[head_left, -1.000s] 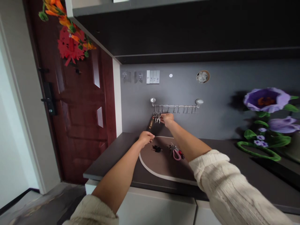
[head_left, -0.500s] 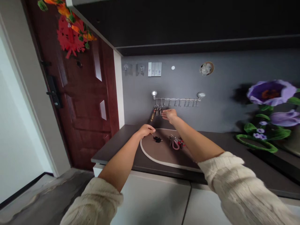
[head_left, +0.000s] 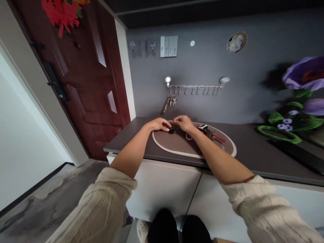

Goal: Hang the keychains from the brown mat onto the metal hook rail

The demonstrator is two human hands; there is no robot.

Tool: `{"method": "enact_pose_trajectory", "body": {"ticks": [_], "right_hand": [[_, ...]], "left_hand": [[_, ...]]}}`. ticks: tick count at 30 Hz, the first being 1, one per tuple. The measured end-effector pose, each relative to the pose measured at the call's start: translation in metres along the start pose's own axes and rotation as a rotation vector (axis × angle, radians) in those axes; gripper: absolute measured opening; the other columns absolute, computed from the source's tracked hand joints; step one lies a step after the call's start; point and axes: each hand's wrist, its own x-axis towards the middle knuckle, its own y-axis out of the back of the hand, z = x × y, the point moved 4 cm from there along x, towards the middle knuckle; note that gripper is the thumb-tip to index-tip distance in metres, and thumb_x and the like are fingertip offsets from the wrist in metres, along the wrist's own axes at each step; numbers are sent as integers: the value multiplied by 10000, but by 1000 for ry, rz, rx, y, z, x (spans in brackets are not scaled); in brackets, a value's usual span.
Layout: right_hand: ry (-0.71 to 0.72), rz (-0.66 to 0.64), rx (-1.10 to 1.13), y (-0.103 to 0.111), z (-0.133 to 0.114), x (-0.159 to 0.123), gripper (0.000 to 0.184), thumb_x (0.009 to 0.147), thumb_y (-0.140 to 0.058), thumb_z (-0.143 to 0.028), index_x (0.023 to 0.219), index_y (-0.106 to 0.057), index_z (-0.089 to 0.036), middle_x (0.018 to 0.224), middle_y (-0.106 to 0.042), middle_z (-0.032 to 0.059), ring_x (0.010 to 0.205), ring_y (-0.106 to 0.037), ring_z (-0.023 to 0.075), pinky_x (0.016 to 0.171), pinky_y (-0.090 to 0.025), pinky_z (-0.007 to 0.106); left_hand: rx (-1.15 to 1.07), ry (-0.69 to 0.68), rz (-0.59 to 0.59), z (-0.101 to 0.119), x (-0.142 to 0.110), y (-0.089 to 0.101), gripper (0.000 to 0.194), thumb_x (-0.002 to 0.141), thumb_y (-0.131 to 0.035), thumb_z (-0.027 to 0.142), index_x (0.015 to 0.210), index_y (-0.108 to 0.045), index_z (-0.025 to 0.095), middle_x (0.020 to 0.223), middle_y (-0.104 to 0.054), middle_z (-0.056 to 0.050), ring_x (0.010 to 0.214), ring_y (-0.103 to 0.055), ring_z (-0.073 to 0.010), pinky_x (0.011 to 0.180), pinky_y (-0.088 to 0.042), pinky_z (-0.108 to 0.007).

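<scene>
A small bunch of black keys (head_left: 171, 131) lies on the brown oval mat (head_left: 174, 144) with a pale rim. My left hand (head_left: 159, 124) reaches it from the left, thumb and finger closed at its edge. Just right of it, my right hand (head_left: 184, 123) is held low over the mat, fingers curled together with nothing visible in them. Under and beside my right forearm are a pink loop (head_left: 188, 136), a black-and-silver key bunch (head_left: 203, 128) and a red key holder (head_left: 218, 138). On the wall rail (head_left: 194, 86), keys (head_left: 173, 100) with a brown tag (head_left: 166, 105) hang from the left hooks.
The mat lies on a dark countertop (head_left: 249, 152) above white cabinet doors (head_left: 162, 182). Purple flowers (head_left: 303, 76) stand at the right. A dark shelf overhangs the top. The red-brown door (head_left: 93, 101) is at the left.
My right hand has come down from the hanging keys to the mat. My left hand has moved onto the black keys. The view has tilted downward.
</scene>
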Motion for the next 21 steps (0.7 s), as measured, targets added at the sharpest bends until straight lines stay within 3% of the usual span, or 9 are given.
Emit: {"method": "enact_pose_trajectory", "body": {"ticks": [3, 7, 15, 21], "right_hand": [[106, -46, -234, 0, -1, -3, 115, 675, -556, -163, 730, -657, -162, 730, -657, 27, 674, -569, 123, 651, -403, 219], [134, -88, -370, 1, 3, -5, 155, 699, -544, -161, 792, -668, -166, 808, -665, 47, 739, -583, 143, 677, -399, 225], [119, -120, -409, 1, 7, -7, 180, 715, -545, -180, 849, -665, -165, 862, -666, 52, 773, -592, 140, 690, -401, 213], [137, -104, -417, 0, 4, -7, 181, 709, -543, -180, 847, -661, -176, 827, -667, 39, 740, -589, 132, 681, -406, 212]], "left_hand": [[16, 0, -1, 0, 0, -2, 279, 511, -708, 125, 786, -668, 144, 705, -648, -26, 636, -554, -97, 707, -417, -263], [8, -45, 1, -1, 3, -4, 224, 555, -687, 162, 777, -667, 138, 693, -646, -30, 635, -554, -96, 703, -416, -263], [59, -96, 142, 1, 5, -3, 141, 612, -645, 189, 730, -650, 112, 674, -632, -20, 629, -523, -85, 675, -384, -233], [-67, -73, 260, -3, 8, 0, 159, 636, -635, 240, 712, -623, 101, 590, -582, 1, 554, -471, -69, 601, -351, -220]]}}
